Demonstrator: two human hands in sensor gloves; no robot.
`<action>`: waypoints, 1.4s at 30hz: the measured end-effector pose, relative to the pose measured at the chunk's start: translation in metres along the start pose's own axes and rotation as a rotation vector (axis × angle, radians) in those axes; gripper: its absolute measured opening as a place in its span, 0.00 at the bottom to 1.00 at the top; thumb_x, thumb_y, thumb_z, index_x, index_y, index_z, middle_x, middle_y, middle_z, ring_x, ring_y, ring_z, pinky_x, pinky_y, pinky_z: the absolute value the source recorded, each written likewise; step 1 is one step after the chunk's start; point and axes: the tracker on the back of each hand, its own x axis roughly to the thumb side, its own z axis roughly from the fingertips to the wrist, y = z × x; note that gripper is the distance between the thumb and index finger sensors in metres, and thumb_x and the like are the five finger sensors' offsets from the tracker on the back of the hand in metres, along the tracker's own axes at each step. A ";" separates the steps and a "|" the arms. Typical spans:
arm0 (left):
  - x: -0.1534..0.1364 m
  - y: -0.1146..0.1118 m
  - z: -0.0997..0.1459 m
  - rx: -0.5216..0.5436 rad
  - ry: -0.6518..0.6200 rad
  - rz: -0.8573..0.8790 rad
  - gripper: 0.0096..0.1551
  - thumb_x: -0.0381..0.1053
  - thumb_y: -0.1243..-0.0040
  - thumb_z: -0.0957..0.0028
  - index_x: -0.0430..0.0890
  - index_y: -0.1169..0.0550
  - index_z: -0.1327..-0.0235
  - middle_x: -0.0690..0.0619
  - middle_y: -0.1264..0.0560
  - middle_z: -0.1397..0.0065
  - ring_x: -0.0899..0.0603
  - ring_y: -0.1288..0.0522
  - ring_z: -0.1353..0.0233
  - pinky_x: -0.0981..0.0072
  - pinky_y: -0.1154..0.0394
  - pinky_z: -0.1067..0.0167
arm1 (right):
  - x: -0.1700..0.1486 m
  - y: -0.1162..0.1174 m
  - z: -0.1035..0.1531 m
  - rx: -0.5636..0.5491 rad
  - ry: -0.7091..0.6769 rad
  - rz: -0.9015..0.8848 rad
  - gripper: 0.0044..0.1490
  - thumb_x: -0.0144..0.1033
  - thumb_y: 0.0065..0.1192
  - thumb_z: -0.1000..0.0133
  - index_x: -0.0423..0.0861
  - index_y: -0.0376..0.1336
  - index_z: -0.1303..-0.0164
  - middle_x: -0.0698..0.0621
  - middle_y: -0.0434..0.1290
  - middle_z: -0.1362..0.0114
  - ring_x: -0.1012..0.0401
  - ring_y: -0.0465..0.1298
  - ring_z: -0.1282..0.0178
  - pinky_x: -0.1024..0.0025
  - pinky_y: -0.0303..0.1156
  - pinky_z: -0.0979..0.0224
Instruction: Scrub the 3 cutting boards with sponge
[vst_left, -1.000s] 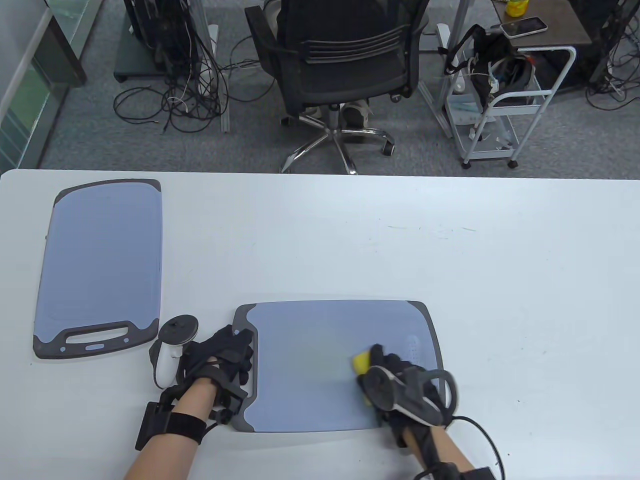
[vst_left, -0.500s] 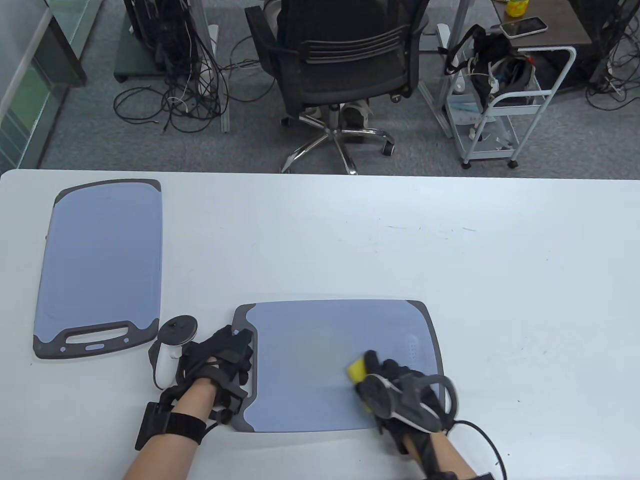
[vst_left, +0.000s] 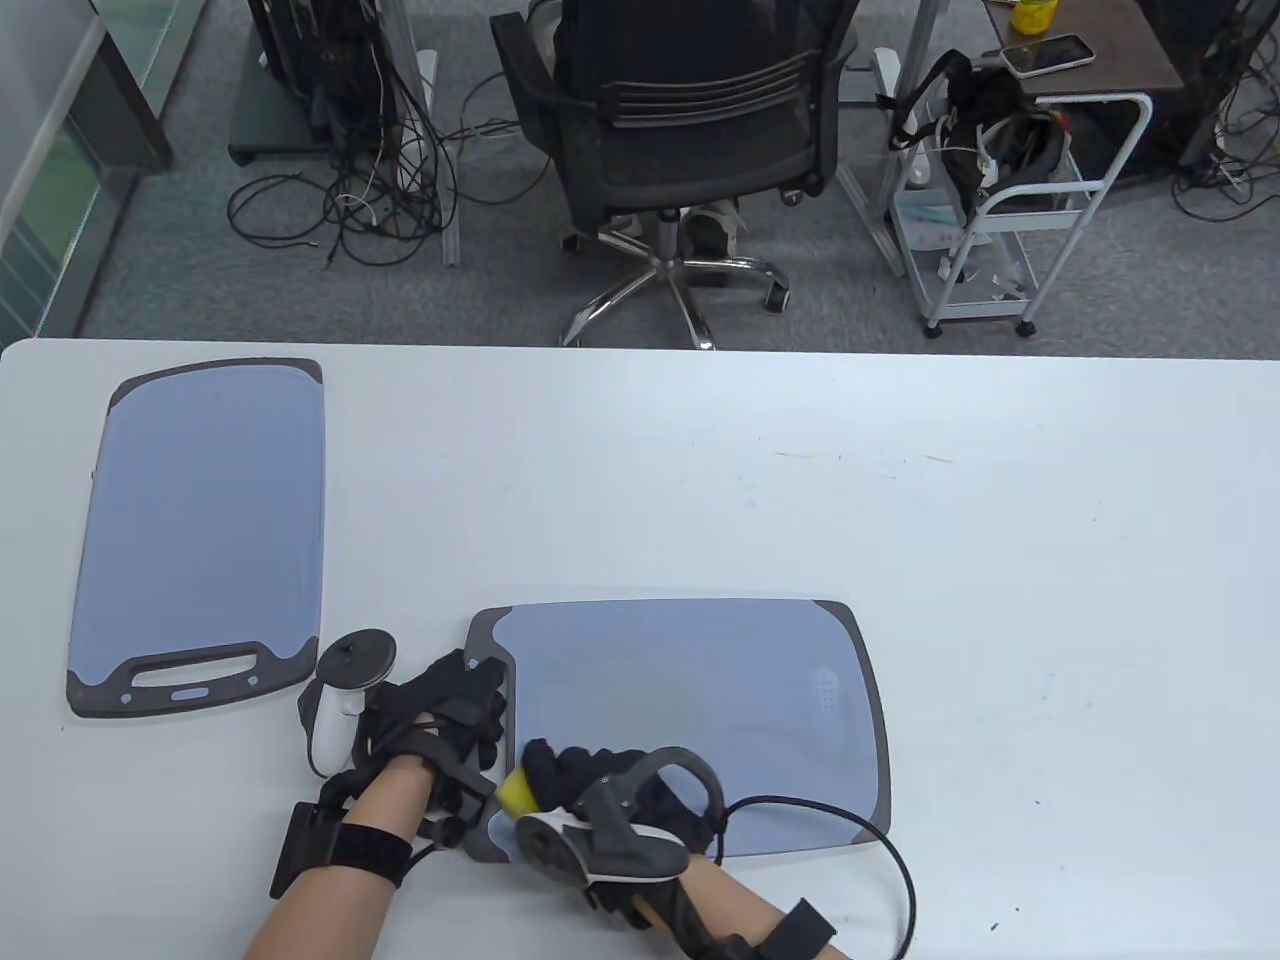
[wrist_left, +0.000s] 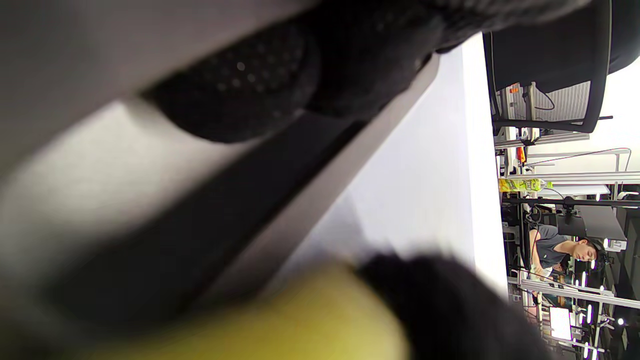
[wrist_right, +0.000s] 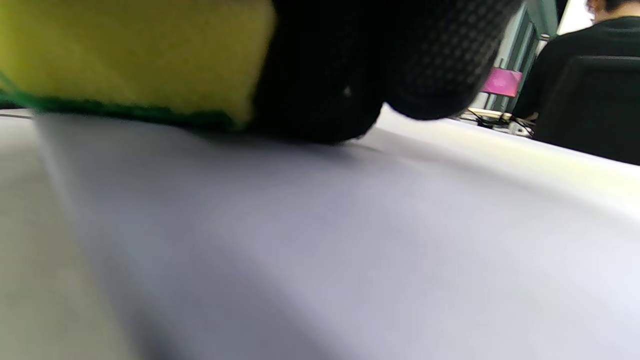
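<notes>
Since a second ago my right hand (vst_left: 590, 790) has swept the sponge (vst_left: 517, 792) from the right half of the near cutting board (vst_left: 690, 690) across to its left end, right beside my left hand (vst_left: 440, 715); that hand has not shifted, its fingers laid flat on the board's dark left rim, pinning it. My right fingers curl over the sponge; it looks soft and light, best gripped from above. Stiff and slick, the board would likely slide unless held. A second cutting board (vst_left: 205, 530) lies far left on the table (vst_left: 1000, 560); I see no third.

Bright even light, soft shadows, sharp overhead, wrist views blurred
</notes>
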 end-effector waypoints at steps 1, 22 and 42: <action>0.000 0.000 0.000 -0.001 0.000 0.005 0.30 0.62 0.43 0.36 0.41 0.29 0.35 0.57 0.18 0.51 0.62 0.13 0.65 0.69 0.08 0.64 | -0.006 0.000 0.003 0.011 0.013 0.008 0.46 0.64 0.56 0.48 0.48 0.60 0.25 0.50 0.76 0.44 0.63 0.80 0.58 0.64 0.79 0.49; 0.000 0.001 -0.002 0.001 0.002 0.005 0.30 0.62 0.43 0.36 0.41 0.28 0.35 0.57 0.18 0.51 0.61 0.13 0.65 0.69 0.08 0.64 | -0.003 0.003 0.008 -0.005 -0.005 -0.027 0.46 0.64 0.58 0.48 0.46 0.61 0.26 0.49 0.76 0.46 0.63 0.80 0.59 0.64 0.79 0.50; 0.000 0.005 -0.004 -0.002 0.005 0.012 0.30 0.62 0.43 0.35 0.41 0.29 0.35 0.57 0.18 0.51 0.61 0.13 0.65 0.69 0.09 0.63 | -0.143 0.027 0.103 0.048 0.445 -0.089 0.47 0.62 0.59 0.47 0.42 0.62 0.26 0.47 0.77 0.48 0.63 0.80 0.61 0.63 0.79 0.52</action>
